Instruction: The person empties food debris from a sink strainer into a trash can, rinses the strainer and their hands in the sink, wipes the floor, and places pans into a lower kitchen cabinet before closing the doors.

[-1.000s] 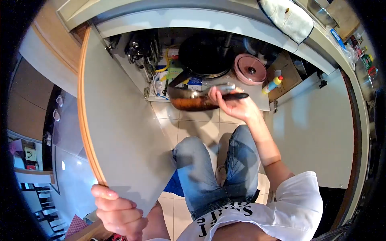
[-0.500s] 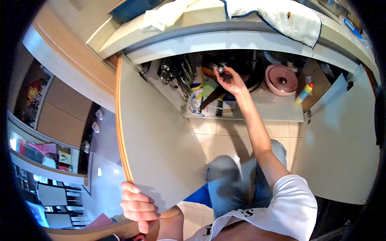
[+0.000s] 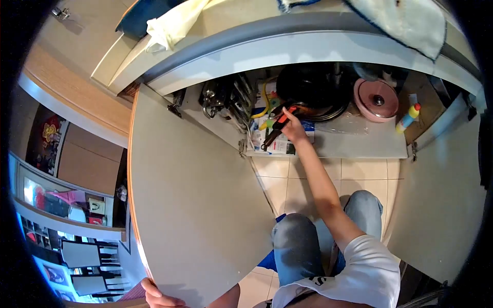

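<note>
Inside the low cabinet, my right hand (image 3: pixel 295 129) is closed on the black and red handle (image 3: pixel 278 129) of a dark pan. The pan's round black bowl (image 3: pixel 303 87) sits at the back, with the rims of other pans stacked beneath it. The handle points down and to the left, over printed paper (image 3: pixel 282 147) on the cabinet floor. My left hand (image 3: pixel 159 294), partly cut off by the bottom of the view, grips the lower edge of the open left cabinet door (image 3: pixel 195 200).
A pink lidded pot (image 3: pixel 370 95) and a yellow bottle with a red cap (image 3: pixel 409 119) stand on the cabinet's right side. Metal kitchenware (image 3: pixel 218 100) fills its left. The right door (image 3: pixel 441 205) hangs open. Cloths drape over the counter edge (image 3: pixel 241 43).
My right hand has moved from the back of the cabinet down onto the pan's handle. The black pan bowl shows more fully. My left hand has slid lower in view with the door edge.
</note>
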Demonstrator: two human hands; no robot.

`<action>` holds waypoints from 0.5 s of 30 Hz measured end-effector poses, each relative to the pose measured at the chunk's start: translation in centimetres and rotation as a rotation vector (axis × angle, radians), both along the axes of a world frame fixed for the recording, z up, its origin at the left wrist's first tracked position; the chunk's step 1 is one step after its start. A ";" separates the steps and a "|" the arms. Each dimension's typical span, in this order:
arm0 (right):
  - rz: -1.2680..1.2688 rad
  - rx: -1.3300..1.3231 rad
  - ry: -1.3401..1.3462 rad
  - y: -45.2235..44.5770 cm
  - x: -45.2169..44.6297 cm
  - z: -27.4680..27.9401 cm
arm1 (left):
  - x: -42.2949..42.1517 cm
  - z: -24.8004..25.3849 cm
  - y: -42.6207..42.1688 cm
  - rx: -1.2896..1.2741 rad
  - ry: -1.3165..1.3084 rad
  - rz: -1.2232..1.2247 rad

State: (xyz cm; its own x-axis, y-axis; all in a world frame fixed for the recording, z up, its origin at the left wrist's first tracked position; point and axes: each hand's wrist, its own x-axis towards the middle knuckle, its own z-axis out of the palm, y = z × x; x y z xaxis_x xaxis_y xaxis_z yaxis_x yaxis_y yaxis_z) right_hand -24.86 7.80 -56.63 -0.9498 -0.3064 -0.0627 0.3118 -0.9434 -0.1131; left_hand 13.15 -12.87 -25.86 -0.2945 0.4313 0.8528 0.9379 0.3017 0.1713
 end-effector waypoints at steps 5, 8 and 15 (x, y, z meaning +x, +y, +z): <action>-0.246 0.402 0.198 -1.8 -4.3 -9.9 | -2.3 0.0 0.6 0.042 0.137 -0.240; -0.185 0.433 -0.066 -1.3 -3.6 -9.1 | -4.0 -0.3 0.3 0.040 0.190 -0.449; -0.019 1.094 0.588 0.8 -0.5 -11.6 | -5.0 0.5 0.8 0.016 0.185 -0.754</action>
